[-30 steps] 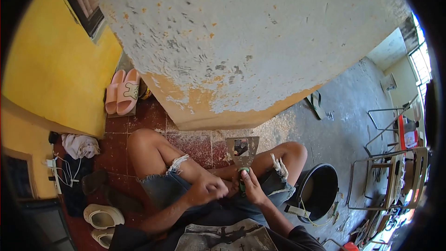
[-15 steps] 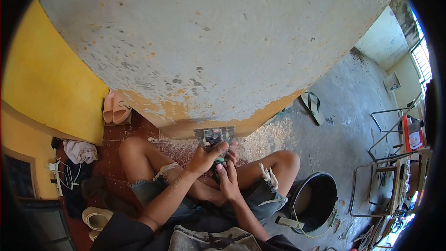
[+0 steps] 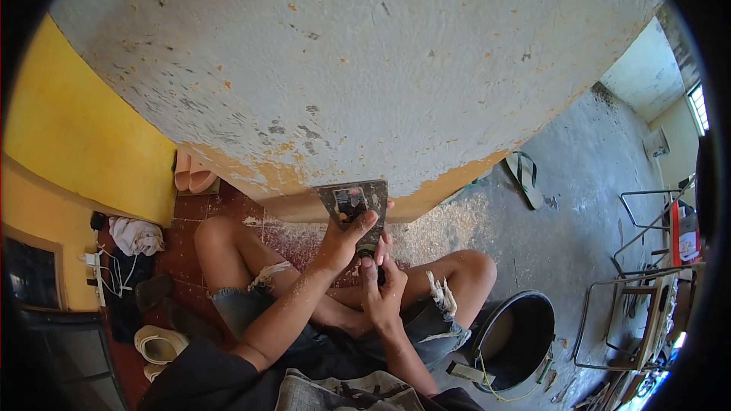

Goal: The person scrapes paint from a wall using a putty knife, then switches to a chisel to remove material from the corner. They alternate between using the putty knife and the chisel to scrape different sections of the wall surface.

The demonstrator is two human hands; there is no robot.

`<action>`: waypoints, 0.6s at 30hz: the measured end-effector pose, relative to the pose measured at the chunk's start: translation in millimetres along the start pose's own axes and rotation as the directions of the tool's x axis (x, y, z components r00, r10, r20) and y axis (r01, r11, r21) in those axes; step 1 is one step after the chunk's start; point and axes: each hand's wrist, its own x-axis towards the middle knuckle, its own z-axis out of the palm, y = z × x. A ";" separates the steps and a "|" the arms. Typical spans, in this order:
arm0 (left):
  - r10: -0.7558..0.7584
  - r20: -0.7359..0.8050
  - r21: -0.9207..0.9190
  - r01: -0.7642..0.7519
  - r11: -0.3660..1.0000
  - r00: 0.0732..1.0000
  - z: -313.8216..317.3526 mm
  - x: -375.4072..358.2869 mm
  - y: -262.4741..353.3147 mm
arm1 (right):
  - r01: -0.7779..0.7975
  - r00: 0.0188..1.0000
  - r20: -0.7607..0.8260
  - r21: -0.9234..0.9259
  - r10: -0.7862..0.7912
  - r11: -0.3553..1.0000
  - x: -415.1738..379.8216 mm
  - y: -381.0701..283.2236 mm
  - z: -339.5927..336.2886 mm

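The left hand (image 3: pixel 344 242) pinches the flat metal blade of the scraper (image 3: pixel 355 203), which stands upright, long axis vertical, wide edge up against the rough, flaking wall (image 3: pixel 365 68). The right hand (image 3: pixel 383 291) grips its green handle below. Since a second ago, the scraper has risen from lap to wall. A black bucket (image 3: pixel 512 335) sits right.

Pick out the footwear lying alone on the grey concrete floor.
The green-strapped flip-flop, right of the wall; the pink slippers and white sandals sit on the red-tiled side.
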 end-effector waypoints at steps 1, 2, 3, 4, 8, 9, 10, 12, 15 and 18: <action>-0.014 -0.008 -0.029 0.014 0.999 1.000 -0.7 0.5 -2.9 | -0.018 1.000 -0.020 0.014 0.018 1.000 -0.8 2.3 0.9; -0.028 -0.015 -0.059 0.027 0.998 0.999 -2.1 0.9 -5.3 | -0.035 0.999 -0.039 0.027 0.036 0.999 -0.1 3.7 1.9; -0.010 -0.009 -0.057 0.010 0.998 1.000 -3.3 1.2 -6.8 | -0.031 0.999 -0.034 0.026 0.032 0.999 1.5 2.9 2.5; -0.007 -0.011 -0.059 0.006 0.998 1.000 -5.1 2.2 -6.8 | -0.049 0.998 -0.035 0.028 0.050 0.998 2.1 1.6 3.0; -0.020 0.013 -0.098 0.021 0.995 1.000 -6.0 1.2 -6.5 | -0.017 0.999 -0.049 0.002 0.017 1.000 3.2 3.2 2.5; -0.010 0.025 -0.102 0.012 0.995 1.000 -4.8 2.3 -5.4 | -0.018 0.999 -0.046 -0.001 0.018 1.000 2.6 5.9 2.9; -0.008 0.024 -0.104 0.011 0.995 1.000 -4.6 1.6 -7.6 | -0.039 0.997 -0.068 0.007 0.040 0.999 0.9 9.8 3.6; 0.006 -0.002 -0.087 -0.006 0.996 1.000 -2.8 3.6 -8.5 | -0.048 0.994 -0.094 0.016 0.049 0.999 4.0 10.8 4.3; 0.012 0.019 -0.080 -0.010 0.997 1.000 -1.6 5.3 -1.3 | -0.107 0.992 -0.063 0.048 0.109 0.993 1.0 11.7 4.1; -0.005 -0.009 -0.109 0.004 0.994 1.000 -1.3 2.2 -6.0 | 0.015 0.996 -0.083 0.035 -0.012 0.999 4.5 6.7 5.0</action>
